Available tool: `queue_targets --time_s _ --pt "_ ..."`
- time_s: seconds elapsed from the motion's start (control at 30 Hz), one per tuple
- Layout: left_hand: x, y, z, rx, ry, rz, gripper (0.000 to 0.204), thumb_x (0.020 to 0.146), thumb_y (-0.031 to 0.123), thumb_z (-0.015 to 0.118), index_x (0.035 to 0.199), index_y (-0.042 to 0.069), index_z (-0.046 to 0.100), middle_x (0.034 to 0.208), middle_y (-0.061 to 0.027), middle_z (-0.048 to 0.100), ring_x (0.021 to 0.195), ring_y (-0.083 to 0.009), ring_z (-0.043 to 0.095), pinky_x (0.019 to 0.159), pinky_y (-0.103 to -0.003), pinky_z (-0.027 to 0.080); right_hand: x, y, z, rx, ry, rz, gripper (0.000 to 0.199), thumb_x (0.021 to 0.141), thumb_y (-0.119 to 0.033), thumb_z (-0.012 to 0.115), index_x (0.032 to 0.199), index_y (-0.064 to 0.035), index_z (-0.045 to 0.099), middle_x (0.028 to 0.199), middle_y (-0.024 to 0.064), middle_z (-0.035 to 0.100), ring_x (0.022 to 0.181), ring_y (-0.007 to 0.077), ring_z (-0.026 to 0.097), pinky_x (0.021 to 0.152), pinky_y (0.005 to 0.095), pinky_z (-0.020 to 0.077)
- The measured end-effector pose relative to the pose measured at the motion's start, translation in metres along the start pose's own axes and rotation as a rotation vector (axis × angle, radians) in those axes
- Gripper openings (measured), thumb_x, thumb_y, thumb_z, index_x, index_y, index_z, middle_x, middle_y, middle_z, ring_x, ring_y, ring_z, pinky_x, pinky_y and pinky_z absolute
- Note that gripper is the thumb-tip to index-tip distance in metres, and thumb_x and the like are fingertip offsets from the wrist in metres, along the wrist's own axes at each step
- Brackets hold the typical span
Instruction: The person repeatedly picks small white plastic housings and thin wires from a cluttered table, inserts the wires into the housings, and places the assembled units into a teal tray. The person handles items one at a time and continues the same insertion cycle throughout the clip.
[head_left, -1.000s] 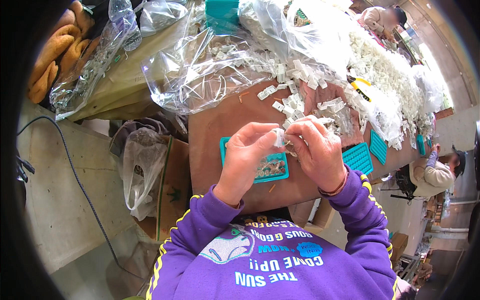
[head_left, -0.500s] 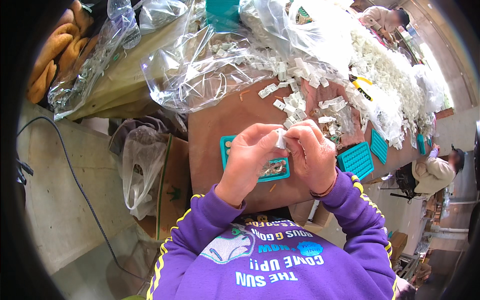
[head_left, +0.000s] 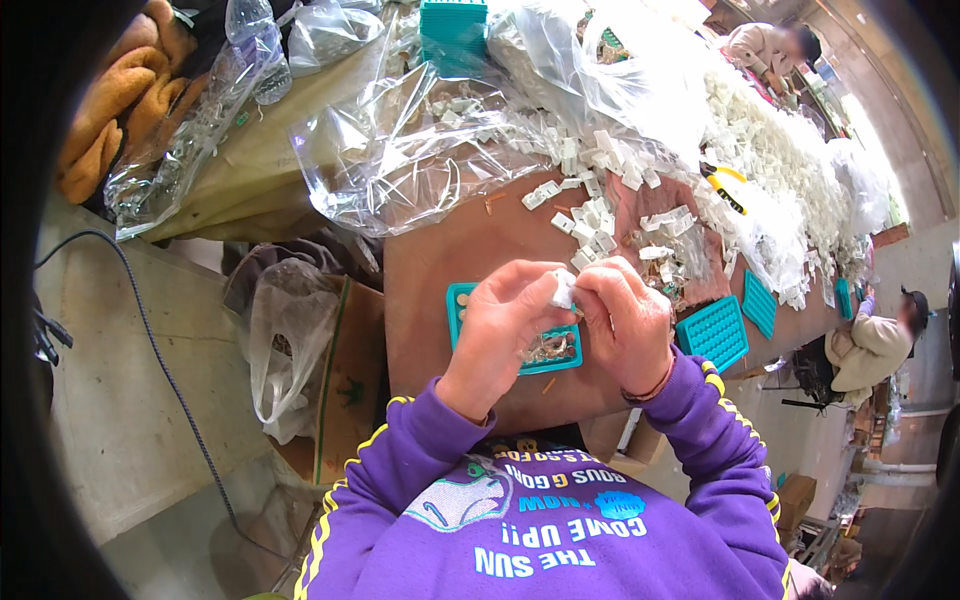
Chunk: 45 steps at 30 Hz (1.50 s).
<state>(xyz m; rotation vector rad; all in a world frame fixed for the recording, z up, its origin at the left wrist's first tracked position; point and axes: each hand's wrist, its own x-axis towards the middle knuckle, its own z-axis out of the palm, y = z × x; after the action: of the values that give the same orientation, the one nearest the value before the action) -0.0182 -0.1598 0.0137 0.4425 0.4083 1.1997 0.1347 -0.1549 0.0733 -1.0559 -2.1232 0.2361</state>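
A small white plastic piece [head_left: 563, 290] is pinched between the fingertips of both hands. My left hand [head_left: 500, 325] grips it from the left, and my right hand [head_left: 628, 322] closes on its other side. Beneath them lies a teal tray [head_left: 456, 292], partly covered by my left hand. Small metallic parts [head_left: 550, 346] sit in its near right portion. Just beyond my fingers, loose white plastic pieces [head_left: 597, 225] are scattered on the brown table [head_left: 425, 262]. What detail is inside the held piece is too small to tell.
To the right lie teal slotted trays [head_left: 713, 335] and yellow-handled pliers [head_left: 724, 190]. A large heap of white pieces [head_left: 770, 180] covers the far right, and clear plastic sheeting [head_left: 385, 165] spreads at the far left. Two people [head_left: 872, 345] sit further right. A cardboard box [head_left: 350, 375] stands left of the table.
Both hands stay together over the tray, still holding the white piece, which has turned slightly between the fingertips. The whole view has shifted a little.
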Motion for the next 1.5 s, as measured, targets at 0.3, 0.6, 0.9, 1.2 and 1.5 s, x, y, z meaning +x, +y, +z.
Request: queue_targets --time_s 0.3,0.6,0.9,1.2,1.5 --pt "-0.001 -0.002 0.004 -0.024 -0.055 -0.003 0.025 0.099 0.017 0.057 0.115 -0.001 0.059 0.105 -0.0101 0.066 0.094 -0.0157 0.067 0.082 -0.030 0.058 -0.004 -0.002 -0.005 0.076 0.040 0.089 0.008 0.086 0.002 0.064 0.092 -0.0008 0.059 0.080 0.0133 0.061 0.067 0.0288 0.062 0.059 0.0332 0.0501" --pt "-0.017 -0.004 0.026 0.034 -0.073 -0.100 0.024 0.097 0.017 0.061 0.114 0.000 0.059 0.103 -0.0079 0.065 0.089 -0.0151 0.065 0.081 -0.029 0.055 -0.026 -0.013 -0.021 0.020 0.068 0.065 0.012 0.085 0.002 0.064 0.095 -0.0031 0.061 0.080 0.0146 0.064 0.068 0.0297 0.065 0.059 0.0331 0.0509" --pt "0.047 0.067 0.014 2.465 0.005 1.060 0.046 0.078 0.011 0.070 0.123 0.011 0.060 0.121 -0.0166 0.062 0.106 -0.0340 0.062 0.092 -0.041 0.049 -0.073 -0.015 -0.041 0.207 0.291 0.371 0.012 0.088 0.000 0.063 0.099 0.0027 0.063 0.087 0.0105 0.069 0.074 0.0174 0.069 0.066 0.0264 0.0534" --pt "0.122 0.037 -0.005 2.294 -0.361 0.500 0.023 0.086 0.017 0.061 0.106 0.005 0.061 0.097 -0.0165 0.065 0.090 -0.0365 0.066 0.077 -0.045 0.052 -0.111 -0.007 -0.050 0.251 0.314 0.444 0.009 0.086 0.003 0.065 0.094 0.0022 0.067 0.087 0.0120 0.069 0.070 0.0171 0.069 0.061 0.0260 0.0548" --pt "0.144 0.041 -0.007 2.267 -0.236 0.561 0.029 0.080 0.009 0.064 0.109 0.007 0.061 0.092 -0.0136 0.066 0.086 -0.0329 0.066 0.075 -0.043 0.053 -0.115 -0.001 -0.058 0.202 0.280 0.455 0.009 0.086 0.002 0.066 0.094 0.0017 0.067 0.084 0.0113 0.069 0.069 0.0161 0.069 0.061 0.0263 0.0545"
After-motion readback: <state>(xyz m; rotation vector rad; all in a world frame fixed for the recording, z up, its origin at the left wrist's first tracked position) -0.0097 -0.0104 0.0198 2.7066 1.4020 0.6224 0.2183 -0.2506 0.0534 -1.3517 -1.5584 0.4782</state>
